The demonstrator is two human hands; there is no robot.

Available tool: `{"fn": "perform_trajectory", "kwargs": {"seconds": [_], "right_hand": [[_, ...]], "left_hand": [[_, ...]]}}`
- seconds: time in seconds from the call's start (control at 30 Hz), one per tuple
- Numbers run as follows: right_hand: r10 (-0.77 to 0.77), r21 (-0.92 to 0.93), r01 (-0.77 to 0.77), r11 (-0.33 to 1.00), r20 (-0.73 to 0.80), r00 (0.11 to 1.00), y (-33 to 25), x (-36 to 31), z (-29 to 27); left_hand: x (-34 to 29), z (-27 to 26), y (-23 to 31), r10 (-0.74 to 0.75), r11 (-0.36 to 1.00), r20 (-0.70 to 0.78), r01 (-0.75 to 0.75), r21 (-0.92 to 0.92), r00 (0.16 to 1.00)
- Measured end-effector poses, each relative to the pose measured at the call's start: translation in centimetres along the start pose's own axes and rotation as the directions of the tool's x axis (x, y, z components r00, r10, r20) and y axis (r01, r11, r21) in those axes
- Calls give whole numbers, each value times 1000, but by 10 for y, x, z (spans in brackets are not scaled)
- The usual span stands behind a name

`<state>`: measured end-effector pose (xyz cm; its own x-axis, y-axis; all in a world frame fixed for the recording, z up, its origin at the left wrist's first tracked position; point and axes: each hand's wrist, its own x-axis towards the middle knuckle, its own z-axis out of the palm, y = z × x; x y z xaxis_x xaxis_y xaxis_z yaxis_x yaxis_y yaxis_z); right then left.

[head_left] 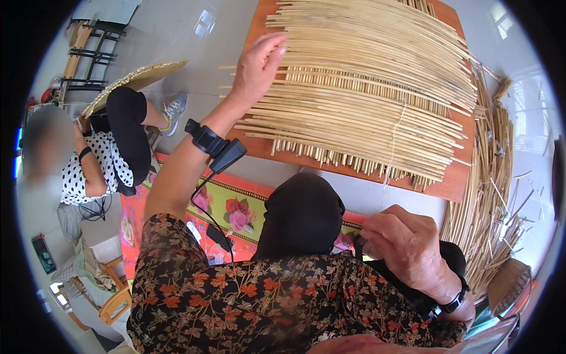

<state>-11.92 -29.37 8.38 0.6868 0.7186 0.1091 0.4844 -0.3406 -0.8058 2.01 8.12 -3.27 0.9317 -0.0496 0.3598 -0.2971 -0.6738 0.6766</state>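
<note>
Layers of pale, straight stalks (pixel 365 56) lie crosswise over each other on a reddish-brown board (pixel 457 183). A thin string (pixel 396 138) runs across the nearer layer and hangs past its edge. My left hand (pixel 257 68) is at the left ends of the stalks, its fingers extended close together and the thumb slightly apart; no stalk shows clearly in its grasp. Beside my right knee, my right hand (pixel 407 248) is raised with curled fingers. Something small and dark sits at its fingertips, too hidden to name.
A heap of long loose stalks (pixel 489 159) lies on the floor to the right, near a woven basket (pixel 510 289). At the left a seated person (pixel 97 162) holds a round woven piece (pixel 135 76). A flowered mat (pixel 236 212) lies below my knees.
</note>
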Motion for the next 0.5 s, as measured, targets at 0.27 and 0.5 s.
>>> {"fn": "perform_trajectory", "kwargs": {"seconds": [0.27, 0.5], "right_hand": [[-99, -72, 100, 992, 21, 995, 10, 1, 0], [-84, -113, 82, 990, -8, 996, 6, -3, -6]], "left_hand": [[34, 102, 35, 232, 954, 349, -282, 99, 908], [48, 158, 45, 307, 901, 393, -397, 171, 867]]}}
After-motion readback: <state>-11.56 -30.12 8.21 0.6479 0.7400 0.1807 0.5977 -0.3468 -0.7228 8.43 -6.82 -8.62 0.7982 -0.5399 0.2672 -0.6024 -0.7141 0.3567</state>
